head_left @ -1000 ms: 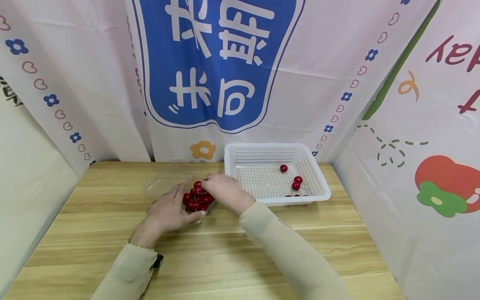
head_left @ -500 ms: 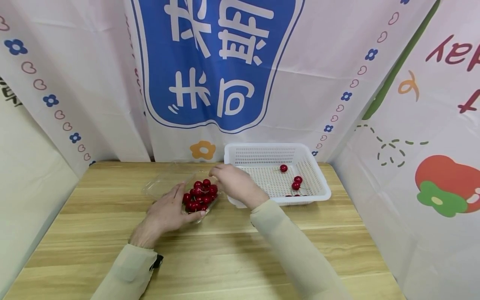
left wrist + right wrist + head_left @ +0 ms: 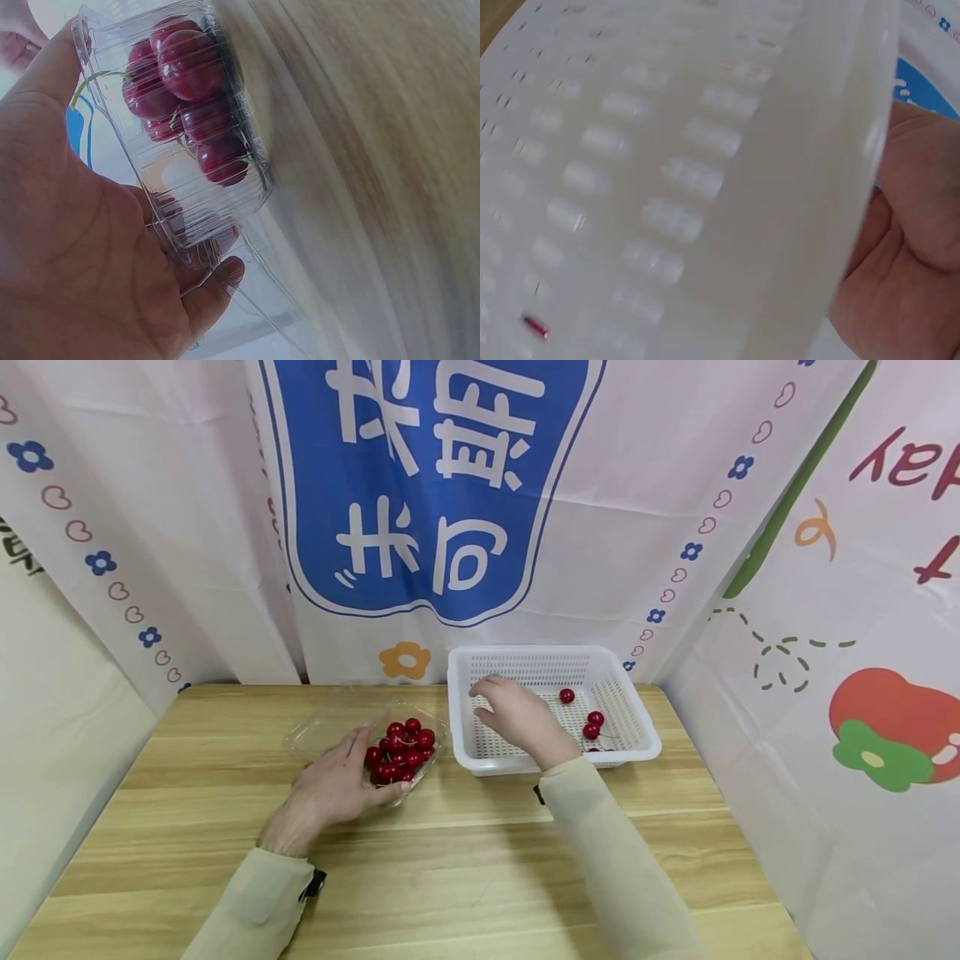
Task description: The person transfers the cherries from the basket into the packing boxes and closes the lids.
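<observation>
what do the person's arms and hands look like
The left sleeve and right sleeve are plain beige. A black piece shows beside the left one, a smaller black bit beside the right. The left hand and right hand are gloveless.

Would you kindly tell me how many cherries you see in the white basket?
4 cherries in the basket: one toward the back, two together near the right end, one partly hidden by the front rim. The rim or right hand may hide more.
</observation>
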The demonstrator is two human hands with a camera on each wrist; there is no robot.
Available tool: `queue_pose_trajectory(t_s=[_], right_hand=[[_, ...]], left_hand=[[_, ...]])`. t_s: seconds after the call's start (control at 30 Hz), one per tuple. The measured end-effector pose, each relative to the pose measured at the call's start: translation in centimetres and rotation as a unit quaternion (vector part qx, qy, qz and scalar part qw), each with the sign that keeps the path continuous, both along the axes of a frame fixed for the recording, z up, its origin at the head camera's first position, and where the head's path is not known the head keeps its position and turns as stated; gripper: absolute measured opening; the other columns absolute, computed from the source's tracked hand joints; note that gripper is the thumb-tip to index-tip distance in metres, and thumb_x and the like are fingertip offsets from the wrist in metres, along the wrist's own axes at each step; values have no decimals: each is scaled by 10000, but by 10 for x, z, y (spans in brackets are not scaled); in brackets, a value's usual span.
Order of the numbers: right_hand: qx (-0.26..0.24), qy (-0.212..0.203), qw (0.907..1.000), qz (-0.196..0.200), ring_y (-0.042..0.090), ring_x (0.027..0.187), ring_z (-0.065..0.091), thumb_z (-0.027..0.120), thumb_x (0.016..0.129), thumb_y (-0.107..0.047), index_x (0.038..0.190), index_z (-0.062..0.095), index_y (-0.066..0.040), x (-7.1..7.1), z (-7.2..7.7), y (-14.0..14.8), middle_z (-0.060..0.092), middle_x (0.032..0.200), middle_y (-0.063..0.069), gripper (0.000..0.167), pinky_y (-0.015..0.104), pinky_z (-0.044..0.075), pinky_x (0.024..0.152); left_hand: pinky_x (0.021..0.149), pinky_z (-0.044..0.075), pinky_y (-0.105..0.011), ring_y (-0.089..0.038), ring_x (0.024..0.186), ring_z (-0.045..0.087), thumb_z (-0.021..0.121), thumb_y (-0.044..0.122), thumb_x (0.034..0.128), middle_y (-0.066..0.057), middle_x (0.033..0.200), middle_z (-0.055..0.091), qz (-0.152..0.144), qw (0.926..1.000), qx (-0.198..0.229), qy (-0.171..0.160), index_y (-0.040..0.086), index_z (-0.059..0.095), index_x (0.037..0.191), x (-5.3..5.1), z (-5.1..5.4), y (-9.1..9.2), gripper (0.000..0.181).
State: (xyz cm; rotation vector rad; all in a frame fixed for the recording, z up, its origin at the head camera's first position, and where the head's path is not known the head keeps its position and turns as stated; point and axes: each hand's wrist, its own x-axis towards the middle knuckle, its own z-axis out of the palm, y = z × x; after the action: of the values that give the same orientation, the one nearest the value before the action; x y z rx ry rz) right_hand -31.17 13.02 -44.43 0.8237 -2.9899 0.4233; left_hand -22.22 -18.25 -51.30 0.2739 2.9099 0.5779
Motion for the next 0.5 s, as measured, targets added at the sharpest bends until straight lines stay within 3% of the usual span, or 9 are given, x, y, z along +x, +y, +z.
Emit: queue_pose_trajectory(t_s=[0.27, 0.5], right_hand=[[-95, -70, 9990, -435, 348, 1467, 745, 785, 1140, -172, 1482, 765, -56, -5, -3, 37, 775, 1552, 142, 361, 517, 600, 1285], [-160, -213, 9962, -825, 387, 1551, 689, 791, 1139, -178, 1485, 765, -46, -8, -11, 67, 753, 1598, 171, 371, 566, 538, 1351]], left_hand=[[1304, 474, -808, -650, 1684, 428, 758, 877, 966, -394, 1875, 307, -23, 10000, 13, 24, -95, 235, 1821, 0, -1, -1, 1396], [1310, 466, -809, -649, 1689, 419, 748, 891, 962, -398, 1875, 302, -21, 10000, -10, -6, -93, 222, 1825, 0, -1, 0, 1410]])
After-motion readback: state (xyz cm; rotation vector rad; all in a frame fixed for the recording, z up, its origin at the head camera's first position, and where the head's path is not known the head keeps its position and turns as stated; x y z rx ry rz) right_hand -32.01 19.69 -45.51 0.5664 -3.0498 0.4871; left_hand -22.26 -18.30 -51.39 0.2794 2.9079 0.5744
